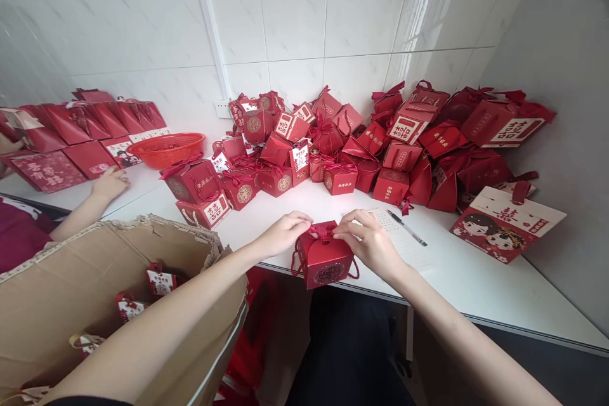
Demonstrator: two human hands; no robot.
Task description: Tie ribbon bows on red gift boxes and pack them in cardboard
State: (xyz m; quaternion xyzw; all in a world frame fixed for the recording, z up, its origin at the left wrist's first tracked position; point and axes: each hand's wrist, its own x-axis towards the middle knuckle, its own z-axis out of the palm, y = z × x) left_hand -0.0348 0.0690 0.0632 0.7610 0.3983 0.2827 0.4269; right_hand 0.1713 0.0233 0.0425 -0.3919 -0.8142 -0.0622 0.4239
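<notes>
A red gift box (328,260) with a dark round emblem and rope handles at its sides stands at the table's front edge. A dark red ribbon (323,232) is gathered in a bow on its top. My left hand (287,233) pinches the ribbon from the left side. From the right, my right hand (366,238) has its fingers closed on the ribbon's other side, close to the box lid. The fingertips partly cover the bow.
Many red gift boxes (285,158) are heaped along the wall. A pen (406,228) lies on a written sheet (419,257). At right stands a box with cartoon figures (504,228). Left are a red basin (166,151), a cardboard carton (190,238) and another person's hand (110,184).
</notes>
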